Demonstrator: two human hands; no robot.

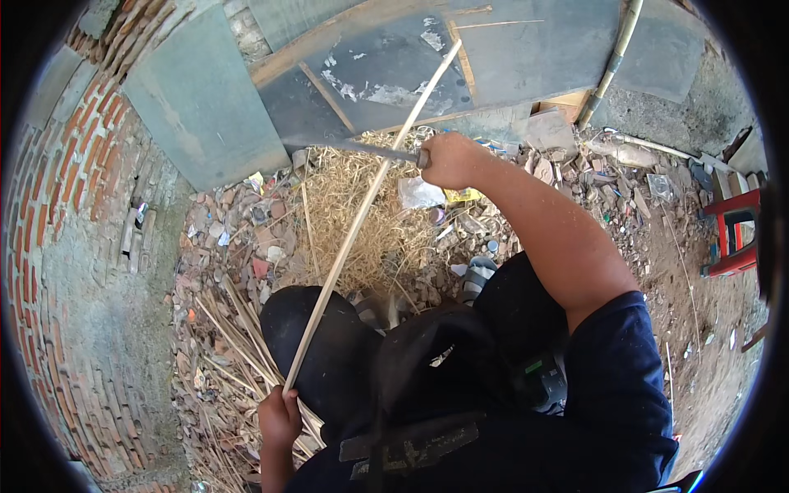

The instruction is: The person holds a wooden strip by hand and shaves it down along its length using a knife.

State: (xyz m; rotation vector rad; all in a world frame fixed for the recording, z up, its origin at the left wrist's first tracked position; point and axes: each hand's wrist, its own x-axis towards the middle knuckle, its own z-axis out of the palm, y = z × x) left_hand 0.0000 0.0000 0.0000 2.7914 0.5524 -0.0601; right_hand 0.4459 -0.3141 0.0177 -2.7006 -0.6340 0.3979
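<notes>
My left hand (279, 421) is closed around the lower end of a long, pale bamboo strip (347, 246). The strip slants up and away over my left knee, its far end reaching in front of the dark panels. In my right hand (454, 161), the fingers wrap the handle of a machete (349, 148), whose long grey blade points left and crosses the strip. Whether the blade's edge touches the strip, I cannot tell. Below the blade lies a heap of curly straw-coloured shavings (337, 218). More thin strips (238, 329) lie on the ground beside my left leg.
A brick wall (74, 246) rises on the left, and grey-blue panels (205, 99) stand ahead. A bamboo pole (610, 66) leans at the back right. Rubble and litter (575, 177) cover the ground; a red plastic stool (731, 234) stands at far right.
</notes>
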